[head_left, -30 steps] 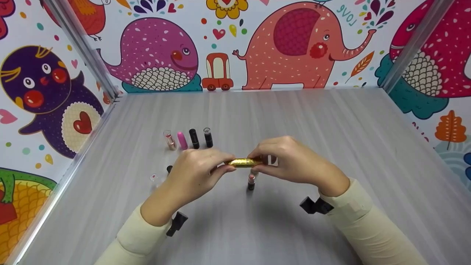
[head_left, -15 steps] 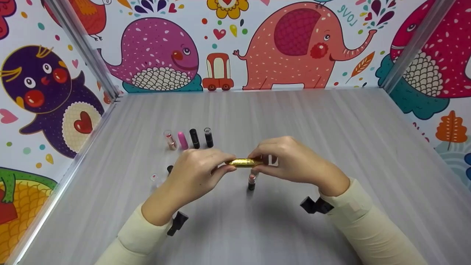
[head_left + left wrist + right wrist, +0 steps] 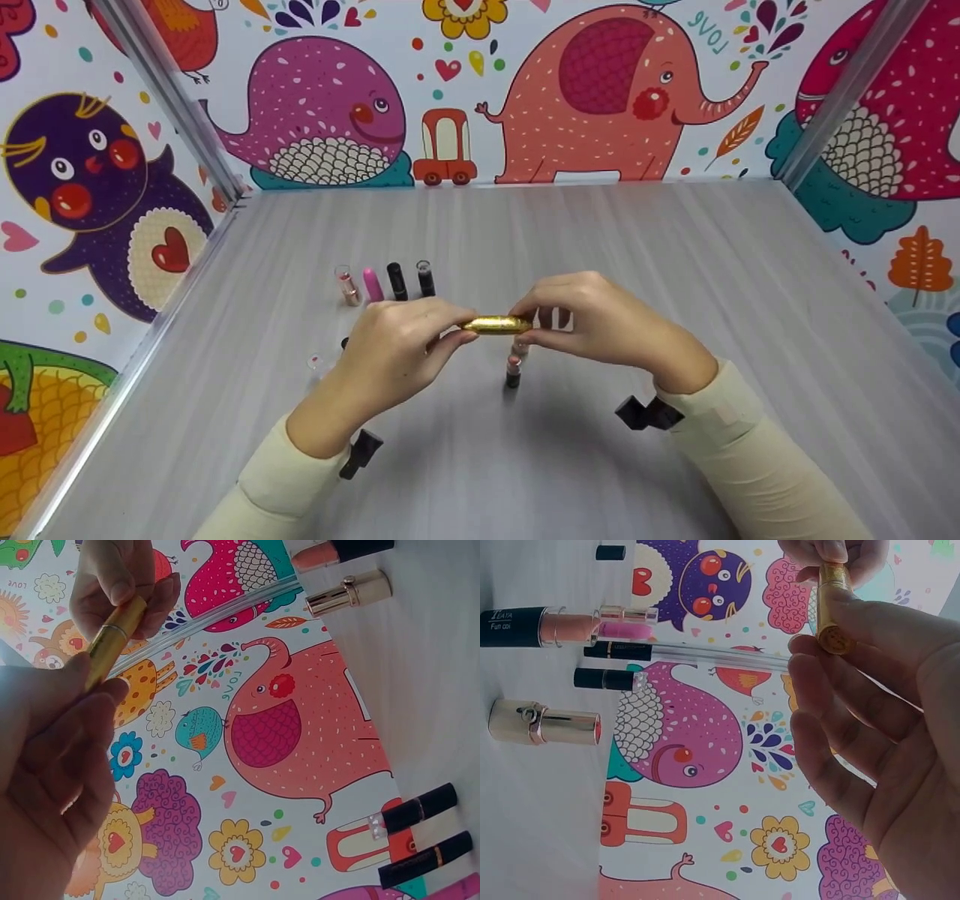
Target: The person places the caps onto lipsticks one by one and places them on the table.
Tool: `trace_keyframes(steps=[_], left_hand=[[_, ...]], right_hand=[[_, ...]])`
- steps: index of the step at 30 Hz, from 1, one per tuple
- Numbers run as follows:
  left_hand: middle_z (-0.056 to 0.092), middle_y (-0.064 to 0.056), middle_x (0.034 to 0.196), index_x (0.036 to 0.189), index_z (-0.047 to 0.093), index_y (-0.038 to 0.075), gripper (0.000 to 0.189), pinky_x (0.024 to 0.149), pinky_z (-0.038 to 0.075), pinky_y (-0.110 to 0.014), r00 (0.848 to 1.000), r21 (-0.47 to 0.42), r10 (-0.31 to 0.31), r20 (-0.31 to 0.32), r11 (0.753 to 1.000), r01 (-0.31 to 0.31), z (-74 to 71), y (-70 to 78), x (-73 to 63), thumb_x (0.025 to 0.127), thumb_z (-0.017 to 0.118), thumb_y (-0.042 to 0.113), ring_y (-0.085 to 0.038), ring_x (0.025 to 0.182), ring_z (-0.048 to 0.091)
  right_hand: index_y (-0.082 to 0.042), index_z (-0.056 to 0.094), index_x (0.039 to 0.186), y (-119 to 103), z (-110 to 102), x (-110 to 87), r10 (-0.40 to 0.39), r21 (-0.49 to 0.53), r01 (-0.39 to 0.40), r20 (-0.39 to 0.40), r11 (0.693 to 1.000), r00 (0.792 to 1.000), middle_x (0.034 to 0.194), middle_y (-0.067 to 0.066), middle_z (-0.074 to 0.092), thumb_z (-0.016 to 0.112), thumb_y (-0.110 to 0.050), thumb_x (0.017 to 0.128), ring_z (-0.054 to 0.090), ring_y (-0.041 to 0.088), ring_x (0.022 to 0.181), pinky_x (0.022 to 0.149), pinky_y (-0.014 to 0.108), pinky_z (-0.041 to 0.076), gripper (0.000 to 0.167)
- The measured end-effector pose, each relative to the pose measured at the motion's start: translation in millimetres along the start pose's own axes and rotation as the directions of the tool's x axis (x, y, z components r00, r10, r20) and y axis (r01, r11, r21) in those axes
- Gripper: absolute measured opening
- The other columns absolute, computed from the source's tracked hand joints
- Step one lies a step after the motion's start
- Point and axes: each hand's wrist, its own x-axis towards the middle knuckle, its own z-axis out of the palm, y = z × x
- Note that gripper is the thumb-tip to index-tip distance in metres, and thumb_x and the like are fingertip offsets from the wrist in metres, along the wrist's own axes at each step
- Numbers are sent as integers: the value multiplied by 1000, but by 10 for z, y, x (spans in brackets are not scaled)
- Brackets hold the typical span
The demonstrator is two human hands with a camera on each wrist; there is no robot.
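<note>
A shiny gold lipstick tube (image 3: 495, 325) lies level between both hands, above the table. My left hand (image 3: 401, 349) pinches its left end between thumb and fingers, and my right hand (image 3: 604, 319) pinches the other end. In the left wrist view a thin ring shows around the gold tube (image 3: 112, 643). Its round end faces the camera in the right wrist view. Beneath the right fingertips stands a coral lipstick with a black base (image 3: 513, 371). Close behind it is a pale gold lipstick (image 3: 544, 722), mostly covered by the right hand in the head view.
Farther back on the grey table (image 3: 600, 225) stand a clear-capped rose-gold lipstick (image 3: 347, 287), a pink tube (image 3: 373, 285), a black tube (image 3: 397, 281) and a clear-topped black tube (image 3: 425, 279). A clear-topped item (image 3: 315, 362) is partly behind the left arm. Patterned walls (image 3: 450, 75) enclose the table.
Both hands have risen slightly in the head view with the gold lipstick tube still between them. The standing lipsticks have stayed in place.
</note>
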Motion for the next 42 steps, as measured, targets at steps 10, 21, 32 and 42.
trace_keyframes(steps=[10, 21, 32, 42], left_hand=[[79, -3, 93, 104, 80, 7, 15, 62, 60, -29, 996, 50, -86, 16, 995, 85, 20, -64, -25, 92, 86, 13, -15, 74, 73], [79, -4, 94, 105, 80, 6, 15, 64, 61, -33, 988, 146, -133, 76, 982, 120, 130, -207, -86, 91, 86, 11, -19, 78, 76], [78, -6, 92, 105, 81, 5, 15, 66, 62, -31, 972, 200, -198, 130, 965, 170, 201, -327, -135, 92, 86, 11, -19, 75, 75], [78, -5, 90, 104, 81, 6, 16, 63, 61, -32, 974, 213, -190, 124, 964, 161, 218, -356, -170, 90, 87, 12, -18, 73, 74]], right_hand=[[-9, 81, 105, 66, -95, -34, 43, -33, -45, -59, 998, 997, 96, -2, 77, 85, -8, 91, 69, 8, 76, 62, 28, 61, 14], [-14, 76, 125, 119, -170, -73, 232, -176, -244, -86, 954, 969, 132, 4, 67, 84, -23, 95, 63, 20, 125, 104, 42, 57, 33], [-22, 48, 161, 471, -116, -155, 540, -253, -517, 24, 817, 841, 170, 10, 34, 74, -44, 100, 33, 37, 155, 121, 68, 32, 70], [-16, 42, 165, 733, -17, -219, 607, -218, -576, 122, 788, 785, 176, 14, 21, 69, -42, 104, 17, 42, 162, 126, 67, 21, 72]])
